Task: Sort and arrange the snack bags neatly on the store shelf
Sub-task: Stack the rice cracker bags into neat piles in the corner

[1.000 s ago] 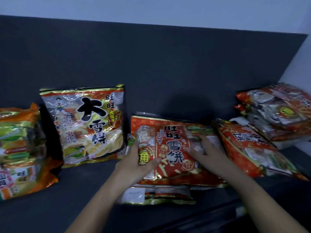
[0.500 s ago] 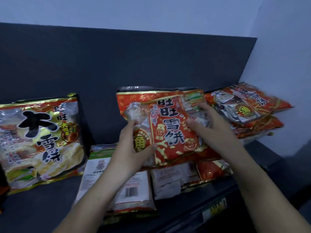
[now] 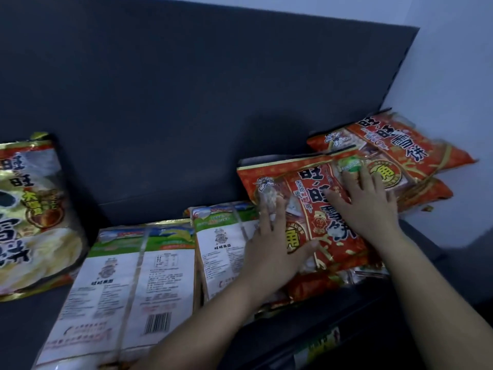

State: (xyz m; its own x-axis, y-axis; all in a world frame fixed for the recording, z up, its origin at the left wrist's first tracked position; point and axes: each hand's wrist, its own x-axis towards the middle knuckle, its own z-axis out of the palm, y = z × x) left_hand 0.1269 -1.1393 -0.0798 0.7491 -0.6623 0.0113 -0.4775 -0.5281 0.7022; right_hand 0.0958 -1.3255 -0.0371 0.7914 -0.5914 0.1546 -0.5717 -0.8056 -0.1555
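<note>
A red snack bag (image 3: 317, 220) lies on the right part of the dark shelf (image 3: 24, 332), atop other red bags. My left hand (image 3: 272, 247) rests flat on its left half with the fingers straight. My right hand (image 3: 368, 206) presses on its upper right part with spread fingers. Behind it, a stack of matching red bags (image 3: 416, 153) leans by the wall. Two bags lie face down showing white backs, one in the middle (image 3: 133, 279) and one partly under my left hand (image 3: 221, 247). A large gold and white bag (image 3: 32, 217) stands at the left.
The dark back panel (image 3: 186, 102) closes the shelf behind. A pale wall (image 3: 453, 76) bounds it on the right. A price label (image 3: 317, 345) sits on the shelf's front edge below my arms.
The red bag, held up in both hands before, has moved right and down onto the red bags. My fingers now lie flat on it. The view has shifted right.
</note>
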